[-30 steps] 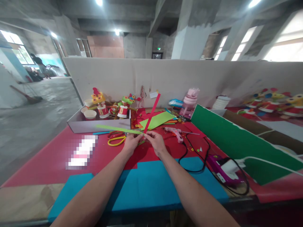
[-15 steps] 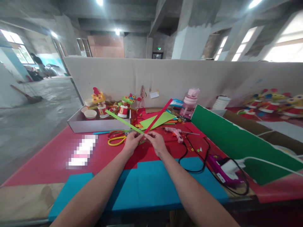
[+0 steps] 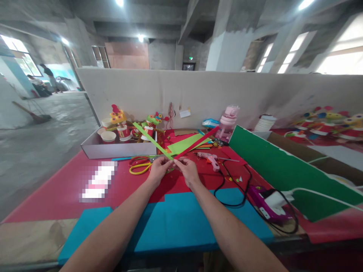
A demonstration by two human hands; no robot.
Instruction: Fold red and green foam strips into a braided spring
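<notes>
My left hand (image 3: 159,169) is closed in a pinch at the near end of a green paper strip (image 3: 153,141), which slants up and away to the left. Fingertip to fingertip with it, my right hand (image 3: 185,170) pinches the near end of a red paper strip (image 3: 198,141) that slants up to the right. The two strips meet in a V at my fingers; how they join there is hidden. Scissors with yellow and red handles (image 3: 139,168) lie just left of my left hand. A pink glue gun (image 3: 210,159) lies right of my right hand.
Behind my hands lie green paper sheets (image 3: 184,143). At the back left a white box (image 3: 119,152) holds paper cups and figures. A green-sided box (image 3: 283,173), a purple power strip (image 3: 269,206) and black cable are on the right. Blue board (image 3: 170,226) lines the front edge.
The red strip has swung down to the right, and the green strip's far end has shifted up and right. Both hands stay pinched in nearly the same place.
</notes>
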